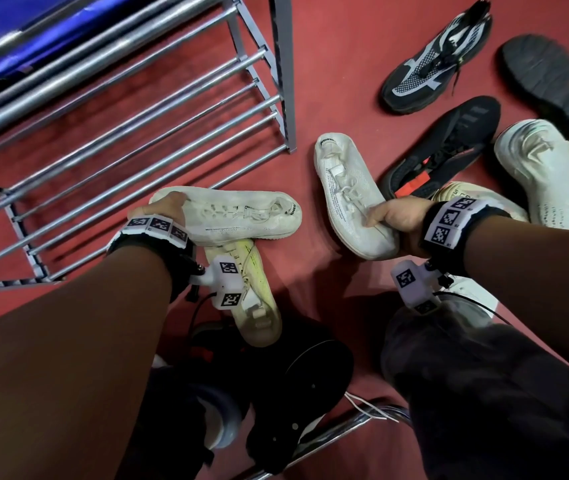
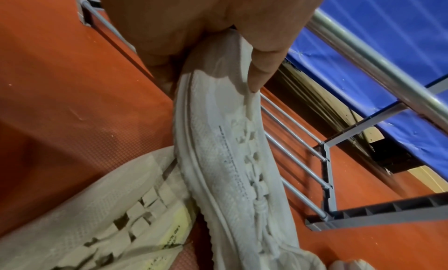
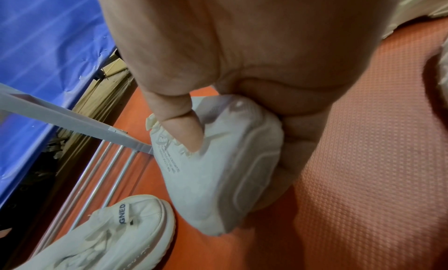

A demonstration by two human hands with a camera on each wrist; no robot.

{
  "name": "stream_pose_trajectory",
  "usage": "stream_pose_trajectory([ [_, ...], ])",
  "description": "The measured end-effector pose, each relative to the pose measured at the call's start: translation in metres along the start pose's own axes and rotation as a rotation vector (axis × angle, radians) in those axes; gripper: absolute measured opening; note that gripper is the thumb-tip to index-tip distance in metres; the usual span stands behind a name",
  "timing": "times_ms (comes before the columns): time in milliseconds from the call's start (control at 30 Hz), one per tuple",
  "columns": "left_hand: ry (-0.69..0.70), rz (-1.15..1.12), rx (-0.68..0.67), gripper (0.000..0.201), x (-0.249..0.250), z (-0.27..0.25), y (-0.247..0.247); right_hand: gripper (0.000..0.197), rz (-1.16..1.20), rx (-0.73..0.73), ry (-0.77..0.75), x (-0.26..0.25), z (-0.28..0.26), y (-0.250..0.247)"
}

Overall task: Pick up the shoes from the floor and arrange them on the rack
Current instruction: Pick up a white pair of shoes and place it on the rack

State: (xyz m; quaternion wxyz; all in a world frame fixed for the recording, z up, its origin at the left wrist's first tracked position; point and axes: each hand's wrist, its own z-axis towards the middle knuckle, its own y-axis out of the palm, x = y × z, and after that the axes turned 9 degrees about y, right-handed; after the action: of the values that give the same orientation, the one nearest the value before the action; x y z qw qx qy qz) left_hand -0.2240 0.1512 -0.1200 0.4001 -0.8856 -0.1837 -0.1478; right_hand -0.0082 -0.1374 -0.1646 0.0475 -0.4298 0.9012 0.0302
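Observation:
Two matching white knit sneakers are held just above the red floor. My left hand [image 1: 158, 211] grips the toe of one white sneaker [image 1: 238, 216], which lies level beside the grey metal rack [image 1: 137, 133]; thumb and fingers [image 2: 259, 67] pinch it [image 2: 230, 149]. My right hand [image 1: 393, 216] grips the toe end of the other white sneaker [image 1: 348, 188], heel pointing away; the thumb [image 3: 179, 124] presses its upper [image 3: 213, 168]. The first sneaker's heel tab [image 3: 126, 213] shows in the right wrist view.
A cream and yellow sneaker [image 1: 251, 299] lies under the left one. On the floor to the right are a black and white trainer [image 1: 438, 60], a black shoe [image 1: 449, 147], an upturned black sole [image 1: 553, 81] and a white trainer [image 1: 549, 174]. A blue sheet [image 1: 16, 29] lies behind the rack.

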Motion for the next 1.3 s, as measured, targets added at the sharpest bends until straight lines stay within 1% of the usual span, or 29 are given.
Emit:
stream_pose_trajectory([
  [33, 0.0, -0.066, 0.016, 0.067, 0.005, -0.004, -0.001, 0.029, -0.005, 0.008, 0.001, 0.0, 0.0, 0.0],
  [67, 0.027, 0.013, 0.003, 0.07, 0.007, -0.008, -0.001, 0.033, -0.02, 0.025, -0.001, 0.0, -0.001, 0.002],
  [133, 0.056, 0.011, -0.033, 0.065, 0.005, -0.011, -0.004, 0.043, -0.058, 0.06, -0.007, -0.001, -0.001, 0.002],
  [167, 0.089, 0.053, -0.049, 0.06, 0.006, -0.015, -0.007, 0.052, -0.071, 0.065, -0.004, -0.001, 0.001, 0.0],
  [233, 0.092, 0.116, -0.117, 0.054, 0.009, -0.015, -0.011, 0.079, -0.068, 0.068, -0.007, -0.001, 0.023, -0.009],
  [267, 0.098, 0.125, -0.151, 0.053, 0.012, -0.019, -0.015, 0.086, -0.07, 0.081, -0.021, -0.004, 0.027, -0.013],
  [300, 0.096, 0.125, -0.172, 0.052, 0.018, -0.025, -0.017, 0.084, -0.095, 0.116, -0.04, -0.008, 0.021, -0.013],
  [333, 0.099, 0.16, -0.18, 0.05, 0.024, -0.031, -0.021, 0.073, -0.106, 0.165, -0.075, -0.015, 0.008, -0.012],
  [367, 0.112, 0.19, -0.198, 0.049, 0.032, -0.04, -0.024, 0.057, -0.101, 0.204, -0.106, -0.023, -0.017, -0.007],
  [400, 0.122, 0.215, -0.252, 0.045, 0.039, -0.051, -0.027, 0.038, -0.071, 0.22, -0.127, -0.03, -0.048, 0.001],
  [433, 0.099, 0.22, -0.318, 0.039, 0.046, -0.064, -0.031, 0.025, -0.048, 0.234, -0.149, -0.037, -0.074, 0.005],
  [500, 0.054, 0.229, -0.408, 0.017, 0.061, -0.094, -0.038, 0.015, -0.067, 0.286, -0.176, -0.049, -0.115, 0.01],
  [533, 0.056, 0.224, -0.421, 0.011, 0.068, -0.111, -0.042, 0.013, -0.072, 0.307, -0.204, -0.052, -0.13, 0.011],
  [633, 0.114, 0.192, -0.413, 0.015, 0.087, -0.152, -0.06, 0.01, -0.058, 0.343, -0.23, -0.056, -0.181, 0.016],
  [700, 0.112, 0.183, -0.446, 0.02, 0.096, -0.177, -0.078, 0.013, -0.101, 0.369, -0.285, -0.051, -0.209, 0.018],
  [767, 0.09, 0.162, -0.476, 0.016, 0.1, -0.203, -0.098, 0.02, -0.105, 0.329, -0.328, -0.046, -0.238, 0.017],
  [867, 0.074, 0.117, -0.517, 0.017, 0.099, -0.239, -0.123, 0.012, -0.026, 0.271, -0.37, -0.04, -0.277, 0.021],
  [933, 0.104, 0.073, -0.515, 0.015, 0.092, -0.268, -0.145, 0.013, 0.012, 0.295, -0.429, -0.035, -0.312, 0.034],
  [1033, 0.155, 0.002, -0.491, 0.013, 0.085, -0.304, -0.178, 0.019, 0.001, 0.278, -0.51, -0.027, -0.357, 0.05],
  [1100, 0.208, 0.005, -0.49, 0.021, 0.077, -0.322, -0.204, 0.021, -0.008, 0.257, -0.535, -0.023, -0.38, 0.059],
  [1200, 0.247, -0.014, -0.546, 0.033, 0.055, -0.338, -0.245, 0.024, 0.001, 0.184, -0.57, -0.018, -0.406, 0.074],
  [1267, 0.27, -0.1, -0.5, 0.029, 0.03, -0.343, -0.27, 0.024, 0.006, 0.146, -0.591, -0.015, -0.417, 0.088],
  [1300, 0.252, -0.183, -0.476, 0.024, 0.017, -0.345, -0.281, 0.024, 0.005, 0.12, -0.6, -0.013, -0.423, 0.096],
])
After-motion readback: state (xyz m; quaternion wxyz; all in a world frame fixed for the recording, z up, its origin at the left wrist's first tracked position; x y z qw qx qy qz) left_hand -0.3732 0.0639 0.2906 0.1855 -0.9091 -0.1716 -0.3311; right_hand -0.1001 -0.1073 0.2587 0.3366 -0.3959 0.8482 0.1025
